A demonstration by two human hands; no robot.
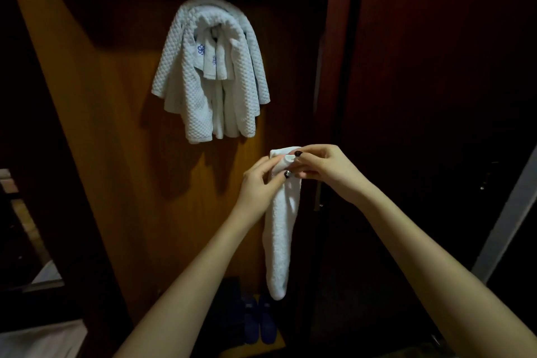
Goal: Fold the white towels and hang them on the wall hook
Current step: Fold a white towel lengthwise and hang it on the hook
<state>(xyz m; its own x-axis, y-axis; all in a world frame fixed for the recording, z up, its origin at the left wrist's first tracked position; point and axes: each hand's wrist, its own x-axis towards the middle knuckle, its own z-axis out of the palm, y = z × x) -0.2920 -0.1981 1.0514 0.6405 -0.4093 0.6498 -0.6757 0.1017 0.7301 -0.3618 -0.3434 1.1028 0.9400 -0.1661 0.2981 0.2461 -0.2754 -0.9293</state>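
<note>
Together left hand [258, 183] and right hand [325, 167] pinch white towel [280, 229]

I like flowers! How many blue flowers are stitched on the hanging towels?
2. One blue flower sits on a small towel inside the hanging towel bundle; the second blue flower is just right of it, slightly lower. Folds may hide more.

Dim room. Orange-brown wood wall panel [116, 125] catches the light; dark red-brown door [436, 67] at right, pale frame strip [505, 218] far right, blue shoes [260, 322] on floor.
</note>
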